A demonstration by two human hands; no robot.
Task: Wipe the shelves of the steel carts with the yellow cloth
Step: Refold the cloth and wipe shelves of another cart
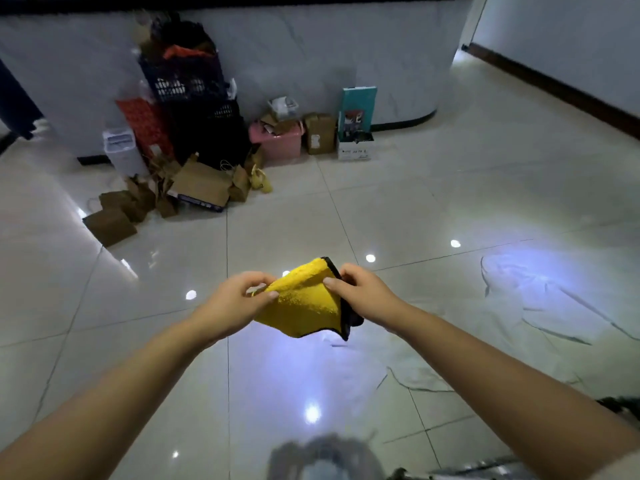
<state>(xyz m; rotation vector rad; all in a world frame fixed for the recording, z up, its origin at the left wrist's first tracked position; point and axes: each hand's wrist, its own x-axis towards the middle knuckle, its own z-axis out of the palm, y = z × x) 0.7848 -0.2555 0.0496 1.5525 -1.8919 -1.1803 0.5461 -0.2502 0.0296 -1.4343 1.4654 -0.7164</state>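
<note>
Both grips are pinching a yellow cloth, left hand and right hand, above the tiled floor; likely readying it, next finding a cart.

Fluffy yellow cloth; glossy floor tiles.

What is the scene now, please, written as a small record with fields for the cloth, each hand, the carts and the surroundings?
cloth: yellow cloth with dark edging, folded, held in the air above the tiled floor
left hand: left hand pinches the cloth's left side
right hand: right hand grips the cloth's right edge
carts: no cart shelf clearly in view; wiping not begun
surroundings: pink bin, cardboard boxes, dark crates stacked by the white counter wall
</note>
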